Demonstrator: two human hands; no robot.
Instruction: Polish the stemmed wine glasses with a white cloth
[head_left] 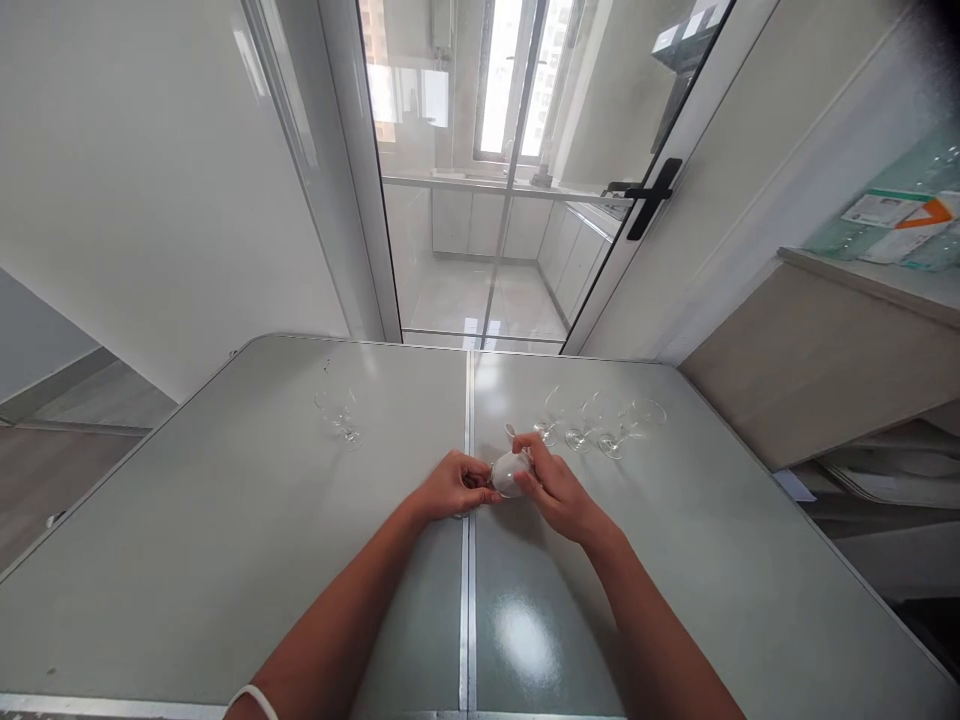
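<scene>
Whitish rounded glass sits just right of the desk seam, between both hands' fingers. Left hand at the seam, fingers pinching its seam-side end; right hand fingers curled on its opposite side. Clear stemmed glasses stand farther right of seam.

No legible text, the print on the label of the clear pack too blurred

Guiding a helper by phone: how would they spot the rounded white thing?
On the grey table, find the metal strip down the middle. Just right of it, between left hand and right hand, is the rounded white thing, held, unlike the clear glasses beyond.
</scene>
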